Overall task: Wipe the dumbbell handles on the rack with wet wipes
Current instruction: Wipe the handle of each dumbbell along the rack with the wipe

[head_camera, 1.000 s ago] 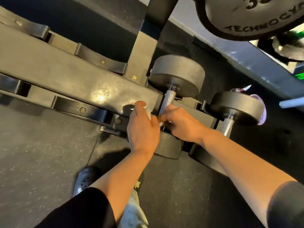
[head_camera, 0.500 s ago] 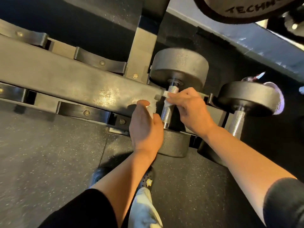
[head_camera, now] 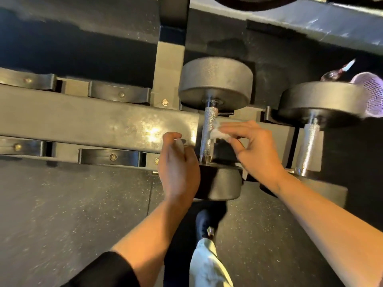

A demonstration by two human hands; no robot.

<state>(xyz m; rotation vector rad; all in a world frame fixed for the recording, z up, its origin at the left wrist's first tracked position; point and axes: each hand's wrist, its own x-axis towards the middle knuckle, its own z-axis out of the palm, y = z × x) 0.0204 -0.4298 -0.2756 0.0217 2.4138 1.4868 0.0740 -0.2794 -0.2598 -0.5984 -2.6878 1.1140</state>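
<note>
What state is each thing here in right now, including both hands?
Left hand: curled, holding something white beside the handle.
Right hand: pinching the wet wipe against the handle.
Near dumbbell: resting on the rack, handle mostly bare.
Second dumbbell: racked, untouched.

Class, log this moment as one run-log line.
step: wiping | right hand: pinches white wet wipe beside knurled metal dumbbell handle | left hand: holds white wipe

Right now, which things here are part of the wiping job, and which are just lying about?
Part of the job:
- white wet wipe, pinched by the right hand
- knurled steel dumbbell handle
- left hand, holding something white
- grey metal rack

Lying about:
- pale purple mesh basket
- black shoe
</note>
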